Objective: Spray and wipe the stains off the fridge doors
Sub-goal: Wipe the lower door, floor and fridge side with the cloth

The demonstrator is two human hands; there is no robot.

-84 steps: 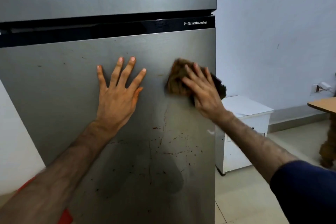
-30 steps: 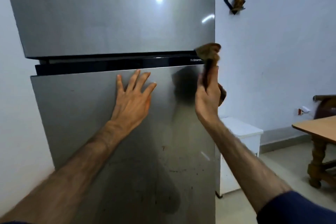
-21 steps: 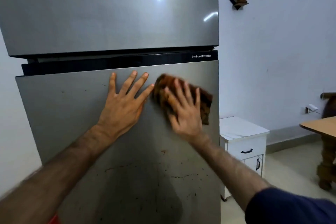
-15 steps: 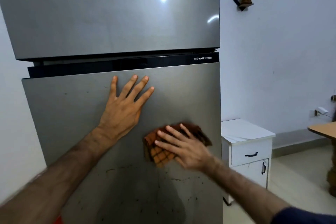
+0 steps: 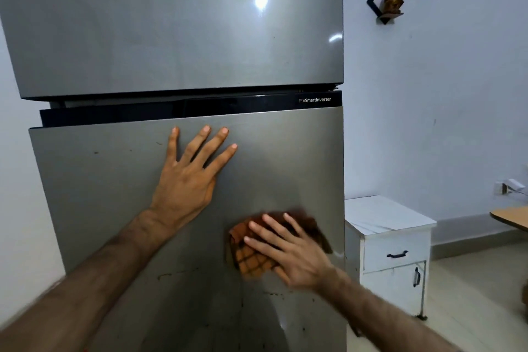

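Against the lower fridge door the left hand is laid flat, fingers straight and spread, tips just below the door's top edge; nothing is gripped by it. Below and to the right of that hand, the right hand is pressed with straight, slightly spread fingers onto an orange checked cloth, which is pinned flat against the same door. The cloth is seen sticking out to the left of and under the right-hand fingers, with a darker, blurred part showing above and to the right of the knuckles, close to the door's right edge. The two hands are kept apart, with bare steel between them.

Dark reddish stains are seen as thin streaks and specks below both hands, some just under the right wrist; a few small specks are also seen left of the left hand near the door's top. Above the left fingertips a black strip is seen, lettered "ProSmartInverter" at its right end, and above that the upper fridge door, glossy, with a lamp glare.

To the right of the right hand, past the fridge edge, a white cabinet with dark handles is stood against the wall. Diamond wall shelves are hung high up on that wall, and a wooden table corner is cut by the frame edge
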